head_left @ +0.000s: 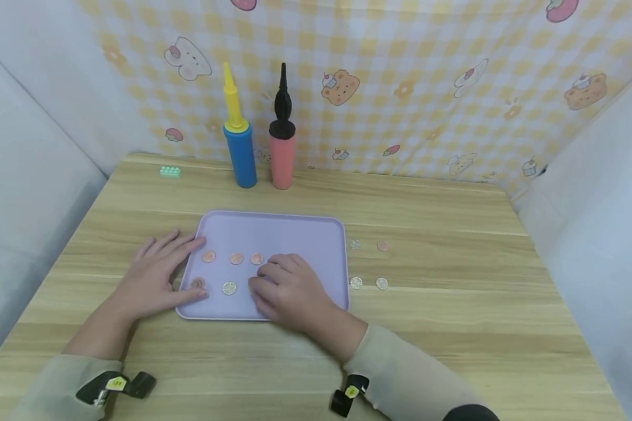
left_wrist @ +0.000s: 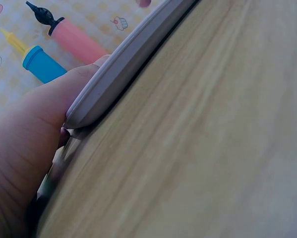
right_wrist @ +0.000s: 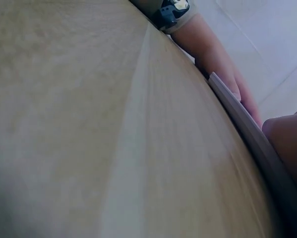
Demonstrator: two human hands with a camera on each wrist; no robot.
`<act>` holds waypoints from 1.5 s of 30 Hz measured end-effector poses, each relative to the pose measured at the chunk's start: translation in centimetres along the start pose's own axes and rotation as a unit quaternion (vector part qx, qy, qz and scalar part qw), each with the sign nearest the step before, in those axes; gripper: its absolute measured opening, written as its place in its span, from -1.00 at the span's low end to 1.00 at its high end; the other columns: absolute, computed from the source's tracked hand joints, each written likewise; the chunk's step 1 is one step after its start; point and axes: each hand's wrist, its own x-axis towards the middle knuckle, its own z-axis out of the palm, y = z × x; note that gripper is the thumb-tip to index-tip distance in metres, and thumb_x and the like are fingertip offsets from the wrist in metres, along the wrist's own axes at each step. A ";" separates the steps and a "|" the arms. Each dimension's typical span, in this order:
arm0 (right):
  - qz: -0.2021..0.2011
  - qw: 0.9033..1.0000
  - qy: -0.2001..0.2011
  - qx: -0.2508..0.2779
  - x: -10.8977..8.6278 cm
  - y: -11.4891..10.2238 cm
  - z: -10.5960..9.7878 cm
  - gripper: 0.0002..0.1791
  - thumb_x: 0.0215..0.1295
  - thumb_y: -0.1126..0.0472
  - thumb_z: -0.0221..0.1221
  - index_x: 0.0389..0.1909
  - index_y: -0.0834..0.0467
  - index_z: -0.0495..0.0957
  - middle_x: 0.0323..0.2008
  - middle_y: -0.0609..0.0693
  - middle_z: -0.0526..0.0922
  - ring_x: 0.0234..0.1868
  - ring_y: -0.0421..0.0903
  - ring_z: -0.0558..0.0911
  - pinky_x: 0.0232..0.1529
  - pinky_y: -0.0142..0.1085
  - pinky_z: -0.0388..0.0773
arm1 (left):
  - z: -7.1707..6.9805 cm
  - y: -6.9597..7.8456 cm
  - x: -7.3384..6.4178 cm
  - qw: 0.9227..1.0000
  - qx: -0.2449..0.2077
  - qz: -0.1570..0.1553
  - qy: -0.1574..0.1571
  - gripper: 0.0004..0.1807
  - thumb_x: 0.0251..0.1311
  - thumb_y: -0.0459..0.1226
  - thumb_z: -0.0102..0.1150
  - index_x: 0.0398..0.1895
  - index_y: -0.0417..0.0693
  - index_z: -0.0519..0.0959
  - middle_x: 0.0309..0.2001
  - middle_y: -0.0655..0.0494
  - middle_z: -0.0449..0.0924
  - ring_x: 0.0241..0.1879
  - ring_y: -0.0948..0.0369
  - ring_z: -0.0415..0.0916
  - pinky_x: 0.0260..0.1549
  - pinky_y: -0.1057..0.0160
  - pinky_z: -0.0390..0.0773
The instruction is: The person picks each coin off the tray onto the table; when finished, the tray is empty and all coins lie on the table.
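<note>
Right sleeve [head_left: 416, 374] nearest; tray [head_left: 279, 231] long axis sideways; 4 coins [head_left: 356, 283] beside.

Ahead of you, behind a wood-grain tabletop [head_left: 442, 222], hangs a yellow-and-white checked cloth [head_left: 395, 120] printed with bears, strawberries and cupcakes. Toward the far edge, left of your centre, a yellow-topped blue pump [head_left: 242, 158] stands upright. Just to its right stands a black-topped pink pump [head_left: 282, 164]. Further left, you have a mint-green toy brick [head_left: 170, 171].
</note>
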 end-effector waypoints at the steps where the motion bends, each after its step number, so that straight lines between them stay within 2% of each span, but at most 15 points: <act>1: 0.007 1.000 -0.016 0.016 0.0 0.0 0.2 -0.82 0.44 0.10 0.26 -0.15 -0.04 0.84 -0.15 -0.17 0.73 0.04 -0.11 0.63 0.09 -0.23 0.58 | 0.0 -0.1 0.0 1.000 0.001 0.000 0.000 0.12 -0.02 0.25 0.57 0.62 0.06 0.36 0.58 -0.18 0.32 0.58 -0.36 0.04 0.49 -0.51 -0.23; 6: 0.063 0.988 -0.103 0.095 -0.3 0.4 0.9 -0.69 0.44 0.04 0.34 0.14 -0.05 0.79 0.06 -0.09 0.69 0.19 -0.09 0.57 0.30 -0.21 0.49 | 0.2 -0.3 0.0 1.000 0.002 -0.001 0.001 0.13 -0.03 0.24 0.58 0.62 0.06 0.35 0.59 -0.17 0.30 0.59 -0.35 0.02 0.50 -0.49 -0.26; 10: 0.082 0.981 -0.142 0.102 -0.5 0.6 1.1 -0.63 0.49 0.01 0.29 0.24 -0.10 0.75 0.17 -0.05 0.65 0.26 -0.06 0.53 0.36 -0.16 0.44 | 0.2 -0.3 0.0 1.000 0.003 -0.002 0.000 0.12 -0.02 0.24 0.57 0.62 0.06 0.36 0.59 -0.16 0.30 0.59 -0.34 0.02 0.51 -0.48 -0.27; 16: 0.091 0.979 -0.155 0.097 -0.5 0.6 1.0 -0.65 0.49 -0.02 0.29 0.23 -0.15 0.75 0.20 -0.06 0.63 0.28 -0.07 0.51 0.37 -0.16 0.43 | 0.0 -0.1 0.0 1.000 0.004 0.001 -0.004 0.08 0.02 0.23 0.54 0.61 0.05 0.37 0.58 -0.19 0.31 0.58 -0.36 0.03 0.49 -0.51 -0.26; 22: 0.107 0.975 -0.160 0.110 -0.4 0.6 0.8 -0.72 0.48 -0.03 0.33 0.13 -0.17 0.80 0.20 -0.08 0.63 0.29 -0.08 0.50 0.40 -0.16 0.39 | 0.0 -0.2 0.1 1.000 0.003 0.002 -0.004 0.07 0.03 0.22 0.53 0.61 0.05 0.37 0.59 -0.18 0.30 0.58 -0.36 0.04 0.50 -0.50 -0.27; 34: 0.209 0.946 -0.187 0.164 -0.1 0.3 0.3 -0.79 0.38 -0.05 0.45 -0.04 -0.12 0.81 0.26 -0.09 0.60 0.37 -0.01 0.43 0.48 -0.08 0.27 | 0.1 -0.1 0.0 1.000 0.004 0.003 -0.001 0.06 0.04 0.22 0.52 0.60 0.05 0.38 0.58 -0.17 0.31 0.58 -0.36 0.05 0.49 -0.52 -0.24; 39: 0.228 0.934 -0.206 0.181 0.1 0.2 0.1 -0.83 0.39 -0.03 0.44 -0.10 -0.09 0.77 0.23 -0.10 0.56 0.37 -0.03 0.39 0.50 -0.09 0.22 | 0.1 -0.3 0.0 1.000 -0.001 -0.003 -0.003 0.06 0.04 0.21 0.54 0.61 0.07 0.38 0.59 -0.14 0.30 0.59 -0.34 0.03 0.50 -0.49 -0.26; 45: 0.236 0.930 -0.218 0.180 0.1 0.2 0.0 -0.82 0.40 -0.06 0.43 -0.11 -0.08 0.75 0.15 -0.14 0.53 0.33 -0.07 0.36 0.49 -0.12 0.21 | 0.2 -0.4 0.0 1.000 0.000 -0.006 -0.003 0.05 0.05 0.20 0.54 0.61 0.08 0.37 0.60 -0.13 0.28 0.60 -0.33 0.02 0.51 -0.47 -0.28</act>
